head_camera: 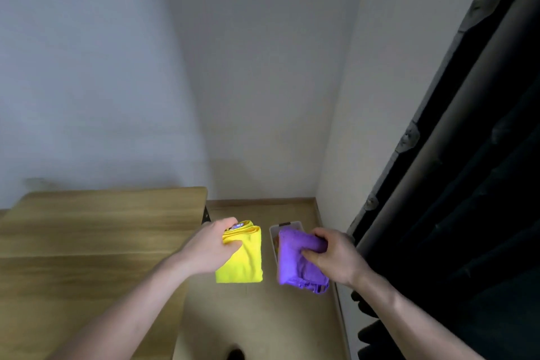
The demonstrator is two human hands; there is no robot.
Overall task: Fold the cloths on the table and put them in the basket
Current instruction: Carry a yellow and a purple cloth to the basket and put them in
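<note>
My left hand grips a folded yellow cloth and holds it in the air past the right edge of the wooden table. My right hand grips a folded purple cloth from its right side. The purple cloth hangs over a white basket that stands on the floor below. It hides most of the basket, so only the far rim and a strip of the left wall show. The two cloths are side by side, a small gap apart.
The wooden floor lies between the table and a white wall on the right. A dark curtain hangs at the far right, close to my right arm. White walls meet in a corner behind the basket.
</note>
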